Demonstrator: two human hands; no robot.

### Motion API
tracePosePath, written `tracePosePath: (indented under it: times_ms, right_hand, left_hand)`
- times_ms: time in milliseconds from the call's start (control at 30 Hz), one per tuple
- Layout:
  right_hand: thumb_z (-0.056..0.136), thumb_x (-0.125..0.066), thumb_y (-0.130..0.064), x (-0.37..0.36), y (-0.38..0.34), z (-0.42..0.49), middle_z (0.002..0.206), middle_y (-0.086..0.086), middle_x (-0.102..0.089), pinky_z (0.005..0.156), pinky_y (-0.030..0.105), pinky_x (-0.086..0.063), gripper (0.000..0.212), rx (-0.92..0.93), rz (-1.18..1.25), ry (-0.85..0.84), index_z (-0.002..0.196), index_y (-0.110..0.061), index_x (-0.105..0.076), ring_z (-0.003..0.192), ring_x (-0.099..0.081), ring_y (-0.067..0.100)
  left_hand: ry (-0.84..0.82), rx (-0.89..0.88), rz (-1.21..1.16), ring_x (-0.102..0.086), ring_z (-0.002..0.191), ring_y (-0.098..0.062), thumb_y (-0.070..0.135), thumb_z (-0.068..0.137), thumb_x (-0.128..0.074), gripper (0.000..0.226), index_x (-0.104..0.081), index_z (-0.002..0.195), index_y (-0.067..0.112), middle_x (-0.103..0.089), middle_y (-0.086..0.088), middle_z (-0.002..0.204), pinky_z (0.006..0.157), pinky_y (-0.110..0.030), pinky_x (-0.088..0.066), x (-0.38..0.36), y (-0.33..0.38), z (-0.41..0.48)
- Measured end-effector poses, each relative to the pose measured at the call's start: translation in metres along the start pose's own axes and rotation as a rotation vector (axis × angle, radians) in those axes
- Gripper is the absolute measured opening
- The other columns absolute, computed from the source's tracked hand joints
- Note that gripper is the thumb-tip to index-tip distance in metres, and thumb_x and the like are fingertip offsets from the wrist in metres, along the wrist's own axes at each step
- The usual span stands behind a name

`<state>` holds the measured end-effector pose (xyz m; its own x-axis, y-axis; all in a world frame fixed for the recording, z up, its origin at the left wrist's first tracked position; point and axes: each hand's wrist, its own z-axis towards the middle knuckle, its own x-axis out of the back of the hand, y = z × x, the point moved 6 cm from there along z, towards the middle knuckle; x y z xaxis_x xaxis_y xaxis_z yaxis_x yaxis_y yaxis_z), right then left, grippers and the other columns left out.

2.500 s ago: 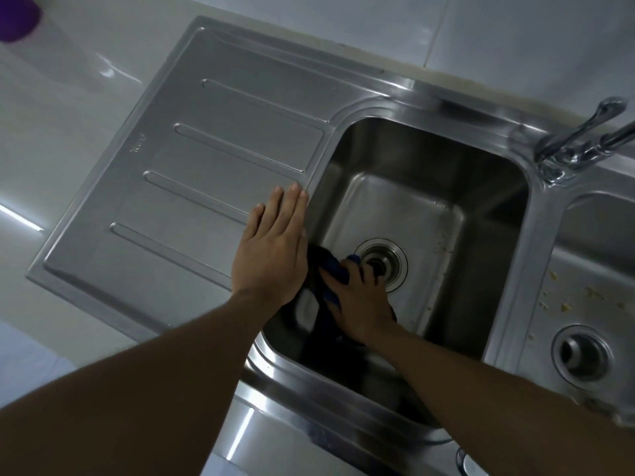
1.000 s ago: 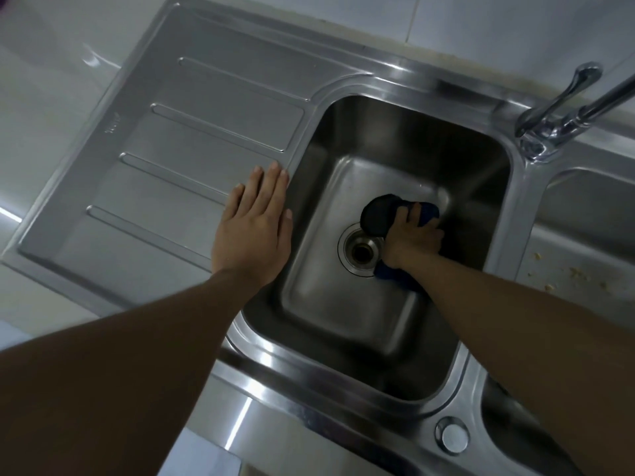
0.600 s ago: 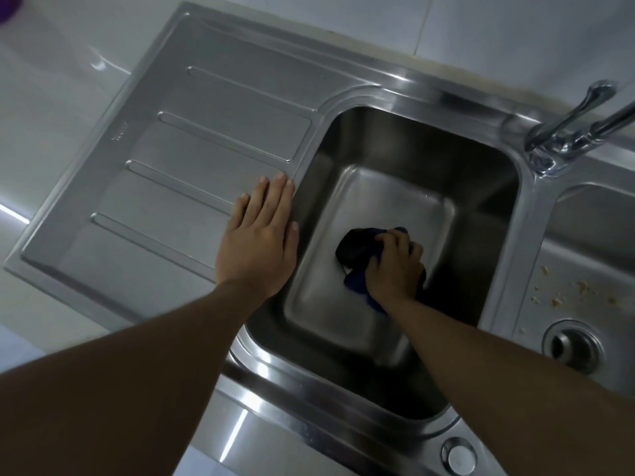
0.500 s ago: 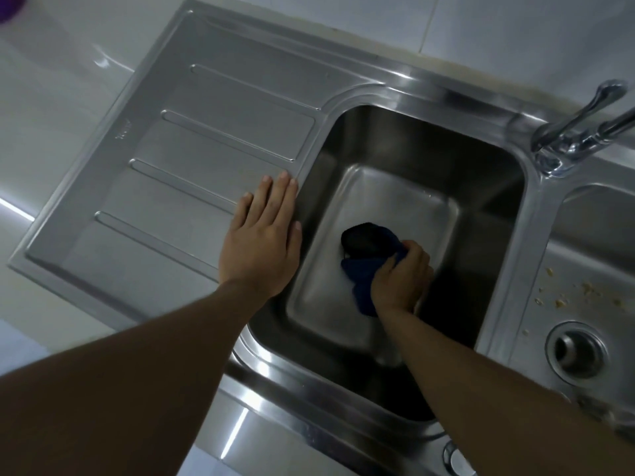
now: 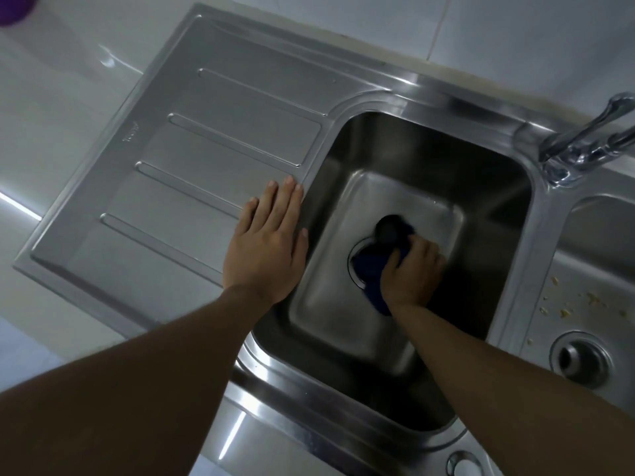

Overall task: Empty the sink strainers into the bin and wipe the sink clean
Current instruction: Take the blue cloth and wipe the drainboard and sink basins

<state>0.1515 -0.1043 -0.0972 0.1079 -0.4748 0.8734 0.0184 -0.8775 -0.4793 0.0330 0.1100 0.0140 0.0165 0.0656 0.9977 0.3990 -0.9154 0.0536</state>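
A steel double sink fills the view. Down in the left basin [image 5: 347, 204], my right hand [image 5: 412, 273] presses a dark blue cloth [image 5: 374, 266] onto the basin floor, over the drain [image 5: 354, 266], which is mostly hidden. My left hand [image 5: 268, 245] lies flat with fingers spread on the drainboard [image 5: 192, 166], at the basin's left rim. The right basin [image 5: 591, 269] has yellowish food crumbs [image 5: 591, 300] on its floor and an uncovered drain [image 5: 580, 359].
A chrome tap [image 5: 584, 146] stands on the ridge between the basins. A round overflow cap [image 5: 464, 465] sits on the front rim. White counter lies to the left, with a purple object [image 5: 13, 8] in the far-left corner. A tiled wall runs behind.
My right hand has swept the cloth around the left basin floor, from the near left to the right of the drain, and now onto the drain. My left hand has stayed put.
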Motion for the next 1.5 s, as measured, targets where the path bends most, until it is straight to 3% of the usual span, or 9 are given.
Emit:
tracePosePath:
  times_ms: [133, 300, 433, 700, 867, 1067, 1233, 1400, 1500]
  right_hand:
    - [0.097, -0.055, -0.033, 0.004, 0.01, 0.036, 0.143, 0.016, -0.042, 0.102, 0.051, -0.034, 0.047, -0.531, 0.241, 0.152, 0.139, -0.018, -0.041, 0.128, -0.041, 0.038]
    - [0.098, -0.05, -0.047, -0.018, -0.017, 0.074, 0.161, 0.009, -0.021, 0.112, 0.056, -0.023, 0.061, -0.182, -0.104, -0.13, 0.153, -0.031, -0.028, 0.145, -0.021, 0.035]
    - [0.1, -0.048, -0.041, -0.043, -0.074, 0.071, 0.152, 0.014, -0.026, 0.104, 0.055, -0.032, 0.056, 0.39, -0.327, -0.309, 0.152, -0.031, -0.031, 0.132, -0.031, 0.039]
    - [0.098, -0.05, -0.032, -0.046, -0.09, 0.079, 0.148, 0.014, -0.029, 0.103, 0.054, -0.033, 0.059, 0.785, -0.553, -0.409, 0.153, -0.026, -0.03, 0.129, -0.032, 0.037]
    - [0.086, -0.068, -0.026, -0.011, -0.017, 0.082, 0.145, 0.017, -0.033, 0.101, 0.056, -0.029, 0.067, 0.088, -0.402, -0.14, 0.147, -0.03, -0.04, 0.123, -0.036, 0.044]
    - [0.088, -0.065, -0.031, -0.016, -0.012, 0.073, 0.153, 0.021, -0.023, 0.107, 0.06, -0.023, 0.076, -0.31, -0.2, -0.108, 0.154, -0.023, -0.027, 0.131, -0.028, 0.046]
    - [0.091, -0.059, -0.018, -0.036, -0.057, 0.081, 0.139, 0.014, -0.037, 0.098, 0.053, -0.034, 0.06, 0.506, -0.398, -0.304, 0.148, -0.03, -0.042, 0.119, -0.036, 0.04]
    - [0.096, -0.048, -0.001, -0.018, -0.073, 0.091, 0.128, 0.021, -0.047, 0.095, 0.049, -0.043, 0.047, 0.361, 0.149, -0.14, 0.139, -0.015, -0.057, 0.112, -0.045, 0.04]
    - [0.097, -0.056, -0.019, -0.023, -0.082, 0.083, 0.133, 0.02, -0.045, 0.098, 0.05, -0.042, 0.047, 0.438, 0.133, -0.178, 0.144, -0.013, -0.051, 0.117, -0.045, 0.04]
  left_hand:
    - [0.006, -0.002, -0.003, 0.002, 0.156, -0.017, 0.046, 0.106, -0.015, 0.062, -0.007, 0.161, 0.019, -0.005, 0.001, 0.169, 0.127, -0.04, -0.006, -0.001, 0.0, -0.001]
    - [-0.002, -0.005, 0.002, 0.004, 0.156, -0.019, 0.046, 0.106, -0.013, 0.062, -0.004, 0.161, 0.02, -0.003, 0.0, 0.169, 0.127, -0.042, -0.005, -0.002, 0.0, 0.0]
    - [-0.008, 0.002, 0.002, 0.004, 0.156, -0.019, 0.047, 0.107, -0.016, 0.062, -0.005, 0.161, 0.02, -0.002, 0.0, 0.168, 0.127, -0.042, -0.005, -0.001, 0.0, -0.001]
    - [-0.028, -0.01, 0.029, 0.005, 0.156, -0.019, 0.048, 0.105, -0.021, 0.066, -0.005, 0.162, 0.018, -0.001, -0.001, 0.169, 0.127, -0.041, -0.004, -0.001, 0.0, -0.001]
    - [-0.039, -0.013, 0.022, 0.007, 0.156, -0.018, 0.049, 0.104, -0.021, 0.068, -0.004, 0.162, 0.018, 0.001, 0.0, 0.169, 0.126, -0.04, -0.001, 0.0, 0.001, -0.001]
    - [-0.035, -0.005, 0.012, 0.009, 0.155, -0.016, 0.046, 0.106, -0.019, 0.064, -0.004, 0.161, 0.018, 0.002, 0.001, 0.168, 0.126, -0.038, 0.001, 0.001, 0.002, -0.001]
    - [-0.021, -0.006, -0.007, 0.007, 0.155, -0.016, 0.042, 0.106, -0.016, 0.061, -0.007, 0.161, 0.018, 0.001, 0.003, 0.167, 0.126, -0.038, 0.0, 0.004, 0.003, 0.0]
    - [-0.015, -0.002, -0.014, 0.005, 0.156, -0.016, 0.04, 0.107, -0.016, 0.06, -0.008, 0.161, 0.018, 0.0, 0.003, 0.167, 0.126, -0.038, -0.002, 0.005, 0.003, -0.001]
    - [-0.025, 0.0, -0.012, 0.007, 0.155, -0.016, 0.042, 0.107, -0.015, 0.06, -0.007, 0.162, 0.018, 0.0, 0.003, 0.168, 0.126, -0.038, -0.001, 0.005, 0.003, 0.0]
